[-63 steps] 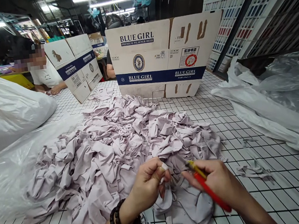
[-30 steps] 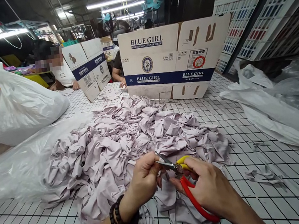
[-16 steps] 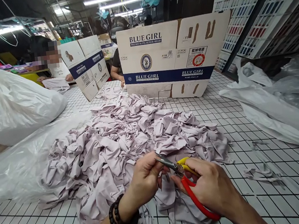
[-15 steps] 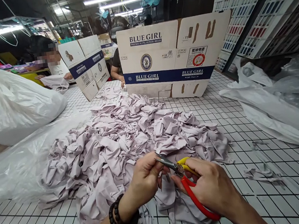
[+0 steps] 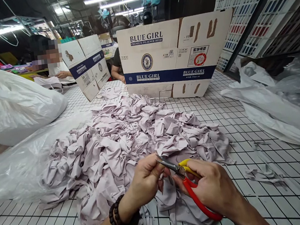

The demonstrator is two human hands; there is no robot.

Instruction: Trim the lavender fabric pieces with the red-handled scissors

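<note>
— What's in the right hand point(image 5: 215, 188)?

— A pair of scissors point(image 5: 187, 184), one handle red, the other yellow. The fingers are wrapped tight round the handles, and the short metal blades point left toward the left hand point(image 5: 147, 178).

— And that left hand?

— Pinched shut on a pale lilac fabric piece point(image 5: 172, 201), right at the blade tips. The blades stand slightly parted there, but I can't tell whether any cloth lies between them. The rest of the piece hangs down below both hands onto the surface point(image 5: 265, 142). There's a dark bead bracelet point(image 5: 123, 219) on that wrist.

— Where does the piece sit against the rest?

— At the near edge of a big fabric heap point(image 5: 126, 141) of the same lilac cloth, which spreads across the white gridded surface up toward a cardboard box point(image 5: 170, 57) printed "BLUE GIRL".

— Anything else about?

— A full white plastic bag point(image 5: 20, 106) on the left, with clear sheeting point(image 5: 12, 169) running under the heap's left side. More crumpled plastic point(image 5: 277, 107) lies on the right, and a few thin fabric strips point(image 5: 264, 173) lie near it. A second box point(image 5: 87, 67) stands farther back, with another person point(image 5: 51, 64) at work just beside it.
</note>
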